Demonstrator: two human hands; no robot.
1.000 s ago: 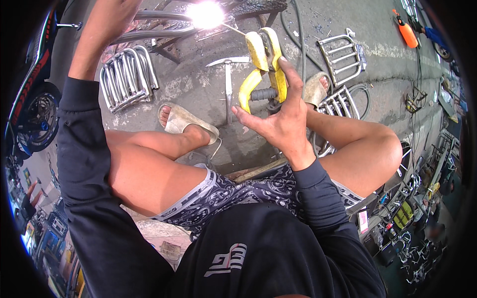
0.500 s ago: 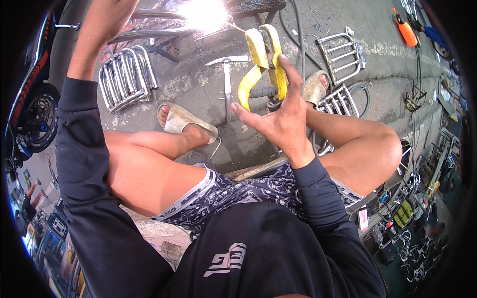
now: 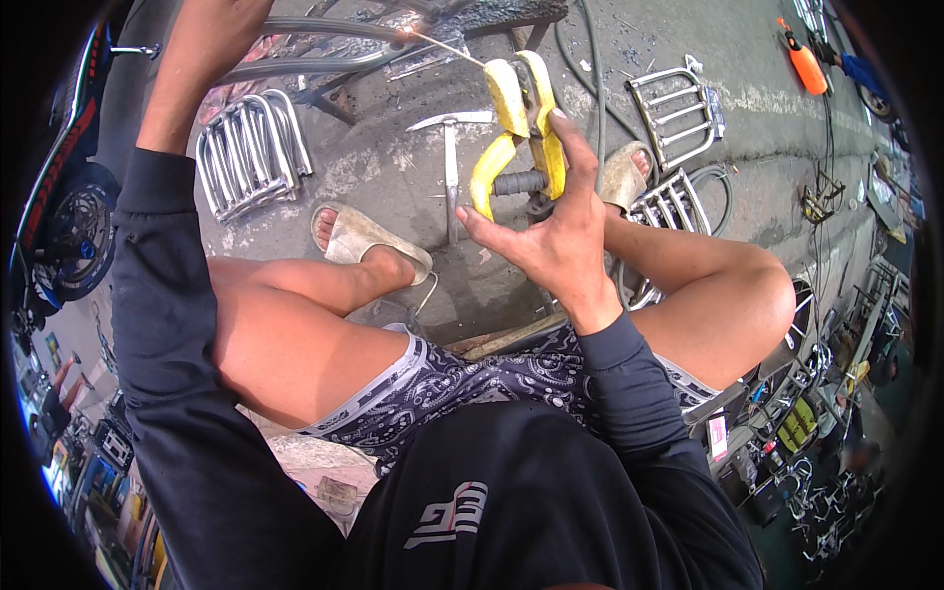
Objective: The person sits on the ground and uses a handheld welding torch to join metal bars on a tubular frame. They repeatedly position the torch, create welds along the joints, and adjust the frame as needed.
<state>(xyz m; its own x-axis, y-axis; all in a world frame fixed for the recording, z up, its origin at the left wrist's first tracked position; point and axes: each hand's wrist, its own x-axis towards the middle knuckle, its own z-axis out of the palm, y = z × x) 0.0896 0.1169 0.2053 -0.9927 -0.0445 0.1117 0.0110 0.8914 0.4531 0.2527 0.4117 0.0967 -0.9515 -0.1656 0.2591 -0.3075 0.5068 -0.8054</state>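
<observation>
My right hand (image 3: pixel 556 231) is closed on a yellow electrode holder (image 3: pixel 506 98), its thumb and fingers on the two handles. A thin welding rod (image 3: pixel 447 47) sticks out of the holder's jaws, with its tip at a small orange glow on bent metal tubes (image 3: pixel 315 65). My left hand (image 3: pixel 218 39) is at the upper left beside those tubes. Its fingers run out of the picture, so what they grip is hidden. Between my feet a chipping hammer (image 3: pixel 450 162) lies on the concrete floor.
The tubes rest over a dark, rough-edged work stand (image 3: pixel 492 16). Shiny bent-tube frames (image 3: pixel 254 152) lie at the left, more tube racks (image 3: pixel 674 118) at the right. A cable (image 3: pixel 598 79) crosses the floor. An orange bottle (image 3: pixel 806 69) and a motorcycle (image 3: pixel 79 231) are farther out.
The blinding white arc at the rod's tip has died down to a small orange glow, and the tubes now show clearly. Both hands stay nearly in place.
</observation>
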